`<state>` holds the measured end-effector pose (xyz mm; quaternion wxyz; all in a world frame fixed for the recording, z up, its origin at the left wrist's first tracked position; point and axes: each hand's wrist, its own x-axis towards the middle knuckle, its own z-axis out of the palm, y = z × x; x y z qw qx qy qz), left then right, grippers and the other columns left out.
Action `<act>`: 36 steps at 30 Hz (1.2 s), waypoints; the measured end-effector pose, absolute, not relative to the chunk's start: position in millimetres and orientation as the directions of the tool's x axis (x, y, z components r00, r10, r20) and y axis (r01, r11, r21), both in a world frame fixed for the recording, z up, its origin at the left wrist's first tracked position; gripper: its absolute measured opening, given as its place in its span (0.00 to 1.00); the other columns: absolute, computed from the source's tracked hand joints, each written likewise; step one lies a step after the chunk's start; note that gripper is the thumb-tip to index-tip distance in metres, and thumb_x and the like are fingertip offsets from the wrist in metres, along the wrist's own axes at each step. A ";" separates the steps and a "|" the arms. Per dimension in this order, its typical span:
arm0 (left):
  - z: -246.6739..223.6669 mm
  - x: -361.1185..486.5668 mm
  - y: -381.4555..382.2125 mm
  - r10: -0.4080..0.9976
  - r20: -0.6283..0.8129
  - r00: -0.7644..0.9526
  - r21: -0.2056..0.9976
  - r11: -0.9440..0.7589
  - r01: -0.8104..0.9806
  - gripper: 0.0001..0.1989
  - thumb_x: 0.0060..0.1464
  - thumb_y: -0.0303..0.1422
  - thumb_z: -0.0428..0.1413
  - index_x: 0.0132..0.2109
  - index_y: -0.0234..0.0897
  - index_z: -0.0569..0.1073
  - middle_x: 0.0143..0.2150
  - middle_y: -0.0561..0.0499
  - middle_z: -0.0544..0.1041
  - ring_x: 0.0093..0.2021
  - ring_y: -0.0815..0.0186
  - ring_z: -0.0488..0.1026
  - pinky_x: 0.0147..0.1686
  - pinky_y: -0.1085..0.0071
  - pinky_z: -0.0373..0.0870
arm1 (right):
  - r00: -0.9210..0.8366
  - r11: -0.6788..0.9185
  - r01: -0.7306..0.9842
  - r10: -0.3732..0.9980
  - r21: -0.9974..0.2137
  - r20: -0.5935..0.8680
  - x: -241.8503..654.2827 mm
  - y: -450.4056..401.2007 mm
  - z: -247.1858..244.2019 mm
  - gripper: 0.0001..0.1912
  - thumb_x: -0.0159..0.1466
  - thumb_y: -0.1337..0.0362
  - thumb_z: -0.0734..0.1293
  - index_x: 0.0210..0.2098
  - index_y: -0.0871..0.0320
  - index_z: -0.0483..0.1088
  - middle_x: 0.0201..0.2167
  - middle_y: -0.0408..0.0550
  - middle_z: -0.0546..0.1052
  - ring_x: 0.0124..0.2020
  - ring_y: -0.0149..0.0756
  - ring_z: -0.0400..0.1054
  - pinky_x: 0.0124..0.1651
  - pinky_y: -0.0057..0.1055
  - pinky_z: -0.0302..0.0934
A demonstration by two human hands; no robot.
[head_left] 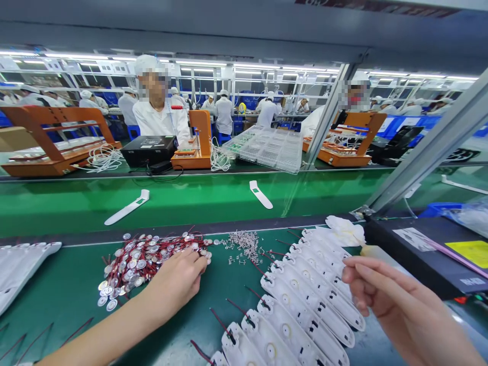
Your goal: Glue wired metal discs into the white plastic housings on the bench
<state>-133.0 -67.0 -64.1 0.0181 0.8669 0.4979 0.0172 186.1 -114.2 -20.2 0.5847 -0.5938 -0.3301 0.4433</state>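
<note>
While, left of white casings [304, 291], the left hand [179, 278] is touching discs [131, 264], the right hand [392, 297] is half-curling nearby, both grips unclear.

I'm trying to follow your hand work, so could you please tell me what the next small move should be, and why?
I'd probably have the left hand pinch one disc and lift it slowly: its fingers are at the right side of the disc pile, where red wires lie tangled and could drag neighbouring discs along.
</note>
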 end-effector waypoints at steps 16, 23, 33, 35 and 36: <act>-36.1 -164.4 -88.8 0.921 0.035 0.387 0.538 -0.344 0.770 0.09 0.51 0.31 0.44 0.34 0.40 0.68 0.28 0.54 0.72 0.27 0.67 0.67 0.27 0.74 0.62 | -0.311 0.355 0.386 0.919 -0.851 0.242 77.4 -108.6 -16.8 0.09 0.59 0.68 0.62 0.38 0.55 0.70 0.37 0.45 0.73 0.37 0.34 0.65 0.36 0.30 0.62; -11.4 -157.2 -102.0 0.942 0.089 0.322 0.714 -0.286 0.639 0.07 0.50 0.34 0.49 0.30 0.40 0.71 0.25 0.56 0.72 0.24 0.70 0.65 0.24 0.76 0.63 | -0.455 0.656 0.572 0.753 -0.492 0.475 21.6 -102.0 -42.3 0.07 0.55 0.72 0.69 0.32 0.57 0.69 0.25 0.40 0.68 0.31 0.32 0.59 0.35 0.29 0.54; -13.8 -128.6 -109.1 0.954 -0.087 0.287 0.950 -0.007 0.312 0.07 0.50 0.37 0.55 0.32 0.38 0.72 0.26 0.55 0.71 0.25 0.69 0.69 0.21 0.78 0.68 | -0.375 0.708 0.512 0.694 -0.486 0.615 47.1 -117.5 -30.9 0.10 0.64 0.73 0.59 0.31 0.59 0.69 0.22 0.40 0.65 0.27 0.31 0.55 0.36 0.32 0.48; -14.9 -119.7 -110.8 0.950 -0.022 0.310 0.912 -0.108 0.396 0.06 0.51 0.36 0.54 0.32 0.39 0.73 0.27 0.54 0.72 0.25 0.69 0.69 0.21 0.77 0.67 | -0.350 0.688 0.547 0.705 -0.476 0.617 54.0 -123.6 -31.5 0.09 0.64 0.73 0.59 0.32 0.60 0.69 0.23 0.41 0.65 0.27 0.31 0.55 0.36 0.32 0.48; -16.4 -115.6 -112.5 0.935 0.028 0.353 0.873 -0.195 0.448 0.07 0.52 0.34 0.53 0.32 0.39 0.74 0.27 0.54 0.73 0.25 0.69 0.70 0.22 0.76 0.67 | -0.348 0.680 0.571 0.708 -0.460 0.614 57.6 -127.3 -32.8 0.09 0.64 0.73 0.58 0.32 0.60 0.69 0.23 0.41 0.65 0.27 0.31 0.55 0.36 0.32 0.48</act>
